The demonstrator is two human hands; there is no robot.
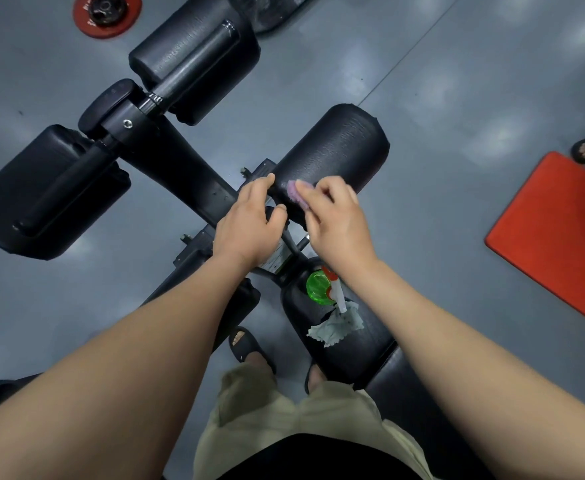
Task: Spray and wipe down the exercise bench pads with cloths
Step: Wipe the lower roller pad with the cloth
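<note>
The right hand [336, 220] pinches a purple cloth [296, 195] and presses it on the near end of the roller [336, 150], the black cylinder pad that runs away to the far right. The left hand [249, 223] curls its fingers and thumb round that same near end, where the roller meets the frame [180, 174]; it looks like a steadying grip, though the exact hold is partly hidden. To wipe well, the cloth should travel the whole length toward the far end in overlapping strokes, then work round the curve, since the underside cannot be seen from here and is easily missed. The seam at the near edge, right by the left fingers, wants a pass too. The bottle [318, 284] (green, with a white nozzle) stands on the seat pad [360, 344] just near of the right wrist, touching a crumpled grey cloth [336, 323], so a backward pull of the right arm could knock it over. Open floor [457, 98] lies right of the roller, giving the arm room; a red mat [554, 237] sits well apart beyond it. The far pads [194, 60] lie to the far left, and a red plate [107, 15] rests past them.
</note>
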